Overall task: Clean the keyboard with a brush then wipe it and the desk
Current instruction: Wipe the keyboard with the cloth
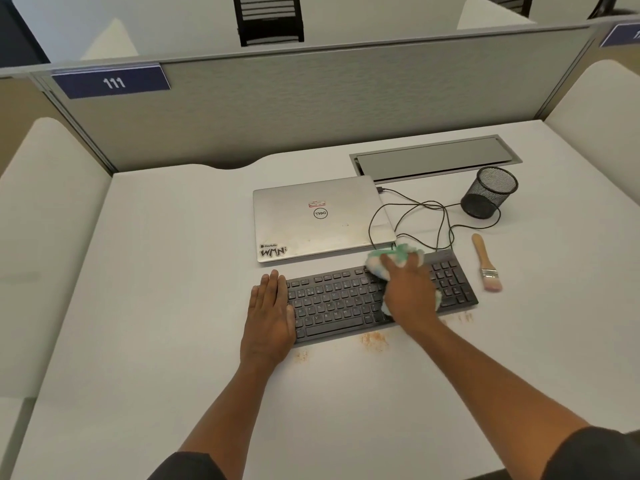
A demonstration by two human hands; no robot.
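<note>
An open-plan office; a grey fabric partition (pixel 311 105) carries a numbered plate (pixel 110 81) reading 111; the white bench (pixel 166 271) has a built-in cable hatch (pixel 433 157); a closed laptop (pixel 318 220) and mesh pen holder (pixel 490 192) sit on it.

Ahead of you lies a closed silver laptop (pixel 320 220), its black cable (pixel 420 216) looping off to the right. Farther right stands a black mesh pen cup (pixel 489 192), just near of a grey cable hatch (pixel 434 157); a divider panel (pixel 311 98) with a "111" label (pixel 111 81) rises at the far edge.
</note>
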